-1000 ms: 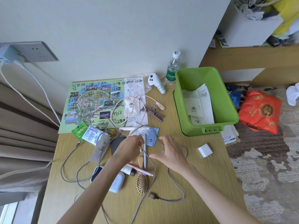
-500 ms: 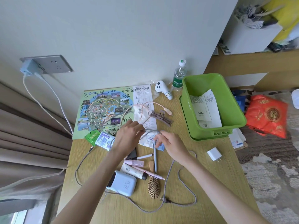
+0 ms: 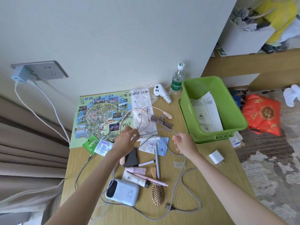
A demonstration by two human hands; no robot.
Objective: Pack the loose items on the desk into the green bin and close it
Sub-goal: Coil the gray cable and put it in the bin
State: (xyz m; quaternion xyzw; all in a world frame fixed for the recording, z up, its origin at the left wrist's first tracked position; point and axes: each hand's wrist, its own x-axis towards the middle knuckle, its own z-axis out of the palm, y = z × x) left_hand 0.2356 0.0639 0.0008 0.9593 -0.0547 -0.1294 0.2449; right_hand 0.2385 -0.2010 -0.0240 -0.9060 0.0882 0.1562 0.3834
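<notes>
1. My left hand pinches the grey cable. My right hand curls round its loop.
2. I should wind it into small loops, keep it off the pink cable, then drop it in the green bin at two o'clock.
3. I see no lid. My left arm hides some cable.
</notes>
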